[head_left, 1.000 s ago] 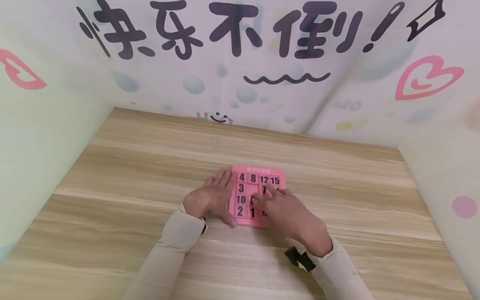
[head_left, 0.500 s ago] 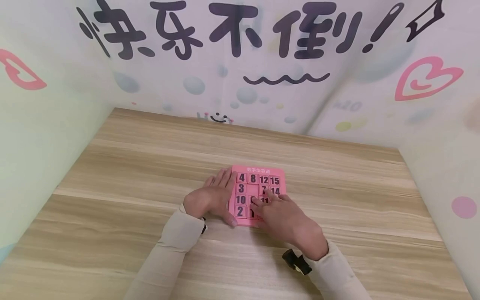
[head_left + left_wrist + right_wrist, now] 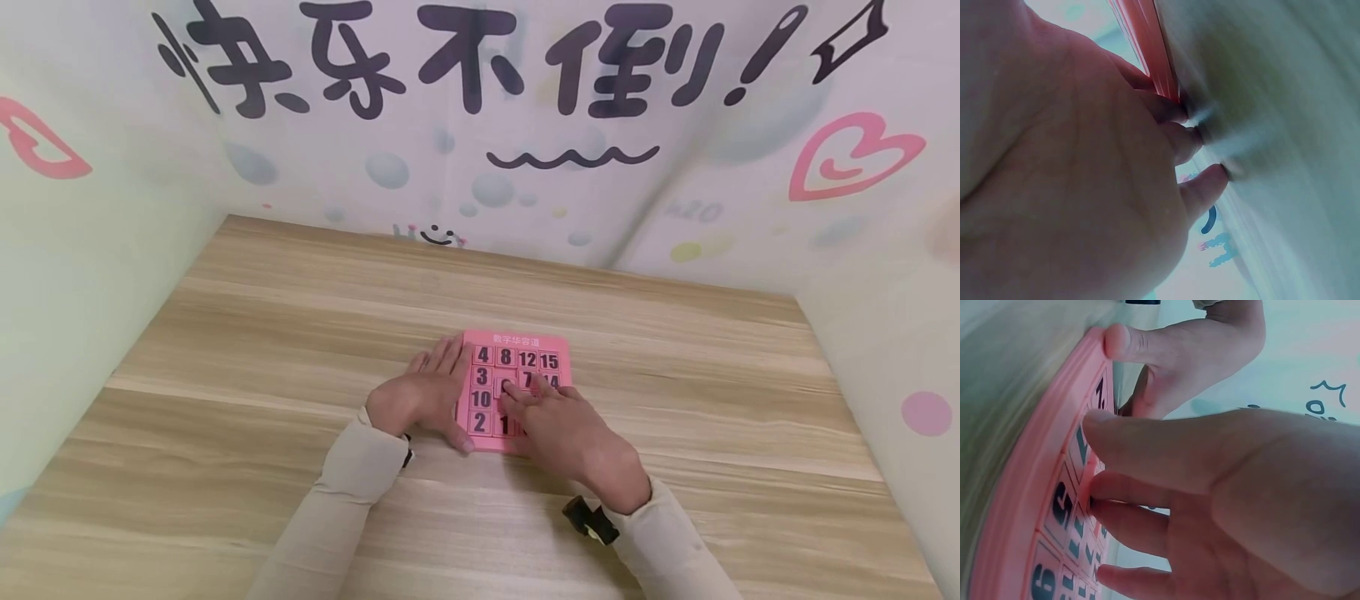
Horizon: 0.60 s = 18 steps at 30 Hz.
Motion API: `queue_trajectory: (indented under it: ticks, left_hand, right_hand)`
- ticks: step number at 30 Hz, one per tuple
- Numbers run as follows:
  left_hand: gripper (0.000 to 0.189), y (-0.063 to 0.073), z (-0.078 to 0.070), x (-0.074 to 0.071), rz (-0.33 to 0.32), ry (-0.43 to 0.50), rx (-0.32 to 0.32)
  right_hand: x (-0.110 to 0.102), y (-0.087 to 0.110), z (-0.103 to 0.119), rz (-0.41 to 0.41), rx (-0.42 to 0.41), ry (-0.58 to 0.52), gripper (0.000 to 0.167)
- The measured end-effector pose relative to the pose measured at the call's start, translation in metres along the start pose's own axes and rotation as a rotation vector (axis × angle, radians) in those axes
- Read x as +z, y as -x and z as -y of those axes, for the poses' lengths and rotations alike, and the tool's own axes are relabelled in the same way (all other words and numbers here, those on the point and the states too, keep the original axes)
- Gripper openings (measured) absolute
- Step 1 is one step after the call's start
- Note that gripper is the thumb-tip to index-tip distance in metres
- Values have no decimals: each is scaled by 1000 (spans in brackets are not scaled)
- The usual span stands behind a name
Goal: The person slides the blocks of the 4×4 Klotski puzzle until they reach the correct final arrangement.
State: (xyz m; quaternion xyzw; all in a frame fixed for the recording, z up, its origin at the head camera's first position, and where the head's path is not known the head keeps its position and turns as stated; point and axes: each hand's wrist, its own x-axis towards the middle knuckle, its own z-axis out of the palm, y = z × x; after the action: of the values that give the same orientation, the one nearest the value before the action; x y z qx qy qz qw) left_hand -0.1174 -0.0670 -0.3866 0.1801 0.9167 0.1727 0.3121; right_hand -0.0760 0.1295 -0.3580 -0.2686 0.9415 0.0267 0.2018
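A pink number sliding puzzle (image 3: 553,343) lies flat on the table, its tiles printed with black numbers. My left hand (image 3: 422,396) rests along the puzzle's left side, fingers extended; the left wrist view has several fingertips down at the table by the pink edge (image 3: 1147,50). Over the lower right of the tiles is my right hand (image 3: 573,433), its fingertips on them. One finger touches a tile (image 3: 501,385) in the second column, whose number is partly covered. In the right wrist view the right thumb (image 3: 1100,425) touches a tile near the front edge. Several right-side tiles are hidden.
The puzzle sits around the middle of a wood-grain table (image 3: 300,283). Behind it stands a white printed backdrop (image 3: 420,142) with large dark characters, and pale walls flank both sides. A black strap (image 3: 591,521) hangs at the right wrist.
The second-column tile under the right finger has slid away from the person, into the gap below the 8. The right hand has shifted slightly left. The left hand stays put.
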Motion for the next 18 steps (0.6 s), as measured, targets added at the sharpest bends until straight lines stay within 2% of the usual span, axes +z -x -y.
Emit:
queue_trajectory:
  ticks: [4, 7, 10, 15, 18]
  left_hand:
    - [139, 1, 0, -1, 1, 0, -3]
    - [139, 1, 0, -1, 0, 0, -2]
    - [138, 1, 0, -1, 1, 1, 1]
    - [138, 0, 1, 0, 1, -9, 8]
    - [139, 0, 1, 0, -1, -16, 11]
  right_hand:
    - [3, -4, -3, -31, 8, -18, 45]
    - [4, -6, -5, -83, -8, -24, 42]
    - [5, -8, -6, -166, -45, -15, 41]
    - [3, -9, -4, -358, -107, 41, 44]
    - [1, -8, -1, -411, -148, 81, 43]
